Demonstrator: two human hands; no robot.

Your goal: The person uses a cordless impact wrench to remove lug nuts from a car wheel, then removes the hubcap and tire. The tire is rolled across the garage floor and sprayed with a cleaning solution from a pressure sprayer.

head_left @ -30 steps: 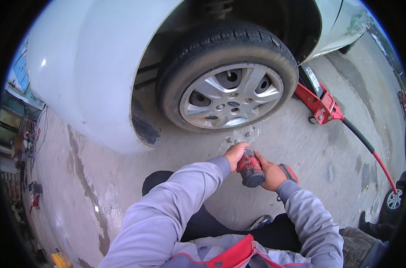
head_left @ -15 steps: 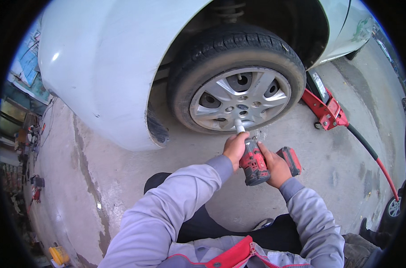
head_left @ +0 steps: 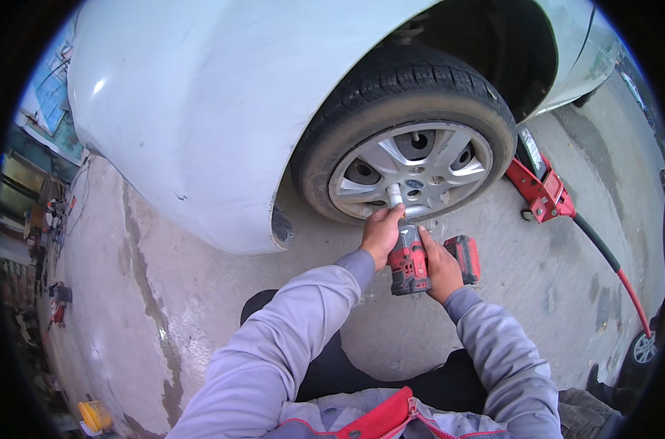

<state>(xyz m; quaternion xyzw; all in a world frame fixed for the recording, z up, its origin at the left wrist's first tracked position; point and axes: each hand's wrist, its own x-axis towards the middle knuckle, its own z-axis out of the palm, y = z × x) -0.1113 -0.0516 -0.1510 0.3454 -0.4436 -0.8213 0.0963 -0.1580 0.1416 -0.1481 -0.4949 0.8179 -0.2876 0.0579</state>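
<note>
A red and black cordless impact wrench is held between my two hands, pointing away from me at the car wheel. My right hand wraps its grip, just left of the battery; the trigger finger is partly hidden. Round the front of the tool, near the socket's base, closes my left hand. The long silver socket reaches the lower left lug hole of the silver wheel cover; whether it sits on a nut is hidden. The wheel is upright under the white fender.
A red floor jack stands at the car's side to the right, its long handle slanting toward me. Another wheel and a person's dark trousers are at the lower right. Tools and clutter line the left; a yellow container is lower left.
The socket has shifted from the bottom lug area to the lug hole farther left on the wheel, with both hands and the wrench moving along. My view has also shifted slightly.
</note>
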